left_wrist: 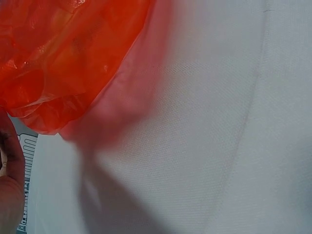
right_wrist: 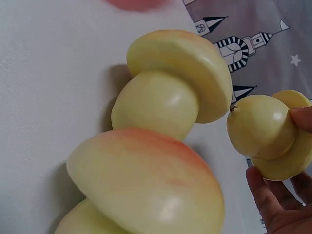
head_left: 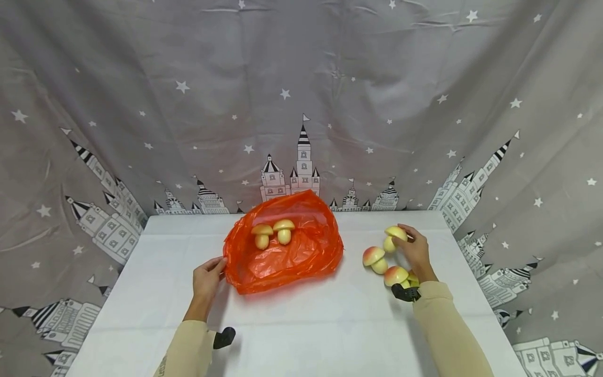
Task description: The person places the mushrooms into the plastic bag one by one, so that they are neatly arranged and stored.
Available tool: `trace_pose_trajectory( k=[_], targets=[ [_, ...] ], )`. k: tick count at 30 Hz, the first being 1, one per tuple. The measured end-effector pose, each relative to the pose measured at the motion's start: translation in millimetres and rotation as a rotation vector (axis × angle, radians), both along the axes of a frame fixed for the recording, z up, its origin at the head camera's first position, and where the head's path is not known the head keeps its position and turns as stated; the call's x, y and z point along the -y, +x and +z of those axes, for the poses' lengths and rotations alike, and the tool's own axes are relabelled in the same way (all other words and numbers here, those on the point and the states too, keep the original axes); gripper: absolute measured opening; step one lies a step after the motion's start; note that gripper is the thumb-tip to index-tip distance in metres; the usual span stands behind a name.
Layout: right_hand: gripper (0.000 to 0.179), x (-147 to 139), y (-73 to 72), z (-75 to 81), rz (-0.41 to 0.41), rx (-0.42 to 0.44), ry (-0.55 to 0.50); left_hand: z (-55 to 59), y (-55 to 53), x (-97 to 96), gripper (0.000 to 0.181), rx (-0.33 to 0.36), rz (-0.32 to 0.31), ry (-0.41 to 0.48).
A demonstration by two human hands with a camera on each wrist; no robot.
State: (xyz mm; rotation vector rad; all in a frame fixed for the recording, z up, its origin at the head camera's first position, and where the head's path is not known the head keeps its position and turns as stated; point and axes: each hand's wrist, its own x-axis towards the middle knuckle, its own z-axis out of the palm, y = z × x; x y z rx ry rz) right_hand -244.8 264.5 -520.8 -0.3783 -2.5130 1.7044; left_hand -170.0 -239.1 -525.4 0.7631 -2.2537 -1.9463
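An orange-red plastic bag (head_left: 282, 269) lies open-mouthed on the table, with two yellow toy mushrooms (head_left: 284, 232) inside it. My left hand (head_left: 207, 277) pinches the bag's left rim. In my right hand (head_left: 416, 252) is a yellow toy mushroom (right_wrist: 263, 126), gripped by its cap between thumb and fingers. Just left of that hand lies a mushroom with a reddish cap (head_left: 374, 258). A second reddish-capped mushroom (right_wrist: 151, 180) sits nearer the wrist, and another yellowish piece (head_left: 413, 278) is partly hidden behind the wrist and the black wrist camera.
The white table (head_left: 301, 330) ends at the back against a grey curtain (head_left: 301, 63) printed with castles and stars. A black wrist camera (head_left: 223, 337) sticks out from the left sleeve, low over the table.
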Motion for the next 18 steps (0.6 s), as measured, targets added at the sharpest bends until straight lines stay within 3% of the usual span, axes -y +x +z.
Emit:
trace_pose_trajectory(
  k=[8,18],
  targets=[
    [0.048,4,-1.2,5.1,-0.043,-0.023,-0.058,-2.0,-0.8,-1.5,0.041,0.013,-0.005,-0.006],
    [0.049,12,2.0,9.8,-0.005,-0.055,-0.097,-4.0,0.5,-0.6,0.040,-0.011,0.002,-0.001]
  ],
)
